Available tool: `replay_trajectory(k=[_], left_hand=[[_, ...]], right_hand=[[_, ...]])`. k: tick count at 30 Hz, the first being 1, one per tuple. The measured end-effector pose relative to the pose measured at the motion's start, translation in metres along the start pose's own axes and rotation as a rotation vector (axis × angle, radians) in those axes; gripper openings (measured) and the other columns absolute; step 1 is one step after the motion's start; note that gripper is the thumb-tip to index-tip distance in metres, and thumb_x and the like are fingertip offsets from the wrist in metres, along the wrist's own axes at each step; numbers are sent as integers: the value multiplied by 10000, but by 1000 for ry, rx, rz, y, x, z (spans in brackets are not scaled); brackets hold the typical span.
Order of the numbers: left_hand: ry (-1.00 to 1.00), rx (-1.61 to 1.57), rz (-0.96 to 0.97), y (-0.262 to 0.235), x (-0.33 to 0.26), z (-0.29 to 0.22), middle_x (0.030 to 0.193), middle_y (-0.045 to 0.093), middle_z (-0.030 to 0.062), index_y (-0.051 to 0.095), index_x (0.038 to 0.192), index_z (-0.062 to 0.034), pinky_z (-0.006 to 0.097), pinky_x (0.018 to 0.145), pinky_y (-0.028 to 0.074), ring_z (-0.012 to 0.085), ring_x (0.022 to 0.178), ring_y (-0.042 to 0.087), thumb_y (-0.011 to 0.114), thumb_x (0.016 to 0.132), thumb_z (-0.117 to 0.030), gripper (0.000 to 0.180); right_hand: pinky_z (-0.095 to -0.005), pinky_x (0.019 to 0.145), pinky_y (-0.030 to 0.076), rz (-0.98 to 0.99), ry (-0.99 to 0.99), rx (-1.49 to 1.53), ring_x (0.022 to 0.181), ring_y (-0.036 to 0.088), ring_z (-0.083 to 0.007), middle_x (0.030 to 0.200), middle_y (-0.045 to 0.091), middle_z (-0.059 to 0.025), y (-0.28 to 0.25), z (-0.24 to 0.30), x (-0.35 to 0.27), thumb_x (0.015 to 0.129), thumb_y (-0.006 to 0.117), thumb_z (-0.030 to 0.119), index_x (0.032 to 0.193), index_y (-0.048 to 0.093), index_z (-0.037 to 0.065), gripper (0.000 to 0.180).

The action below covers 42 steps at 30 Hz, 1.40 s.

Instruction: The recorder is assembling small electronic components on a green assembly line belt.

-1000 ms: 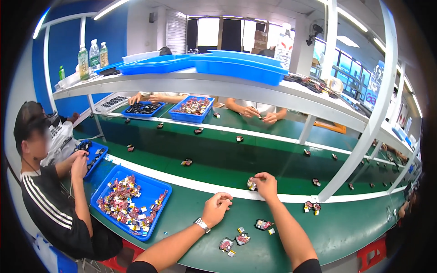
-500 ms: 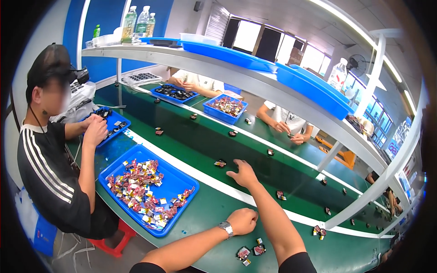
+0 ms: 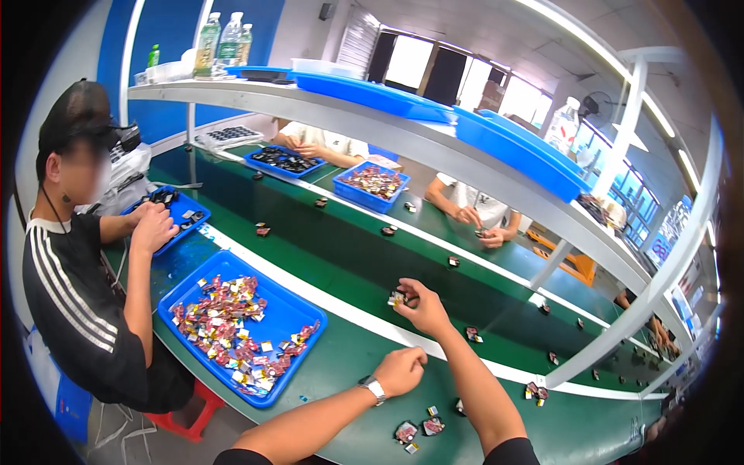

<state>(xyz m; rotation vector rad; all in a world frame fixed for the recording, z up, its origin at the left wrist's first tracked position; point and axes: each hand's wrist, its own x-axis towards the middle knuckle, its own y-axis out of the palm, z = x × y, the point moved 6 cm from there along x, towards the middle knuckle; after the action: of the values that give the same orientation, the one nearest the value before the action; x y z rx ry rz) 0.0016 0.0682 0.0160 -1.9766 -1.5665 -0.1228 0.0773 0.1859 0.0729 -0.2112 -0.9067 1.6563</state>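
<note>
Over the green conveyor belt (image 3: 341,260), my right hand (image 3: 426,310) has thumb and fingers closed around a small black electronic part (image 3: 396,298) with a whitish-yellow piece on it. My left hand (image 3: 401,372), a metal watch on its wrist, is curled above the near white edge strip; its fingertips are hidden, so I cannot see what it holds. Several similar parts lie on the near green surface: one black part with a reddish board (image 3: 405,432), another beside it (image 3: 432,426), and one partly behind my right forearm (image 3: 461,407).
A blue tray (image 3: 316,341) of loose reddish boards with silvery pieces lies at left. Beyond it a co-worker (image 3: 74,263) works over another blue tray (image 3: 177,203). Across the belt are two more people's hands and a blue bin (image 3: 364,200). A white shelf (image 3: 496,151) overhangs the belt.
My right hand has gone from spread fingers to closing around the part on the belt. Belt parts have shifted slightly. The left hand stays curled, slightly turned.
</note>
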Motion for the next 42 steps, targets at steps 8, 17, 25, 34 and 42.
replay_trajectory(k=[8, 17, 25, 34, 42], left_hand=[[-580, -997, 284, 24, -4, 14, 792, 629, 13, 633, 1058, -15, 208, 568, 429, 69, 634, 531, 453, 1029, -344, 376], [-495, -880, 266, 23, -4, -5, 971, 669, 113, 513, 1295, 44, 247, 714, 544, 121, 781, 644, 546, 980, -97, 347], [-509, -912, 363, 34, -14, -6, 1111, 640, 166, 502, 1185, 4, 380, 904, 572, 243, 985, 669, 518, 974, -43, 217], [-556, -868, 508, 37, -12, -21, 1221, 589, 120, 456, 1348, -27, 409, 985, 538, 227, 1153, 592, 481, 1020, -123, 343], [-563, -977, 481, 35, -15, -15, 1252, 565, 125, 457, 1330, -7, 377, 999, 531, 201, 1142, 593, 467, 1005, -52, 328]], right_hand=[[-380, 970, 471, 268, -79, -24, 1122, 580, -267, 1215, 631, -107, -79, 44, -147, 772, 710, 34, 1368, 499, 85, 634], [-298, 794, 557, -160, 298, 396, 927, 656, -166, 1127, 623, -142, -52, -9, -204, 855, 720, 124, 1326, 497, 0, 535], [-267, 710, 547, -341, 304, 347, 752, 647, -121, 902, 678, -98, -55, -10, -205, 835, 735, 116, 1119, 611, -22, 339], [-319, 704, 565, -362, 14, 40, 759, 667, -224, 1061, 649, -114, -66, 20, -206, 813, 725, 69, 1104, 626, 33, 309], [-344, 781, 547, -369, -171, -221, 956, 628, -248, 1115, 623, -81, -65, 35, -208, 760, 724, 60, 932, 685, 76, 178]])
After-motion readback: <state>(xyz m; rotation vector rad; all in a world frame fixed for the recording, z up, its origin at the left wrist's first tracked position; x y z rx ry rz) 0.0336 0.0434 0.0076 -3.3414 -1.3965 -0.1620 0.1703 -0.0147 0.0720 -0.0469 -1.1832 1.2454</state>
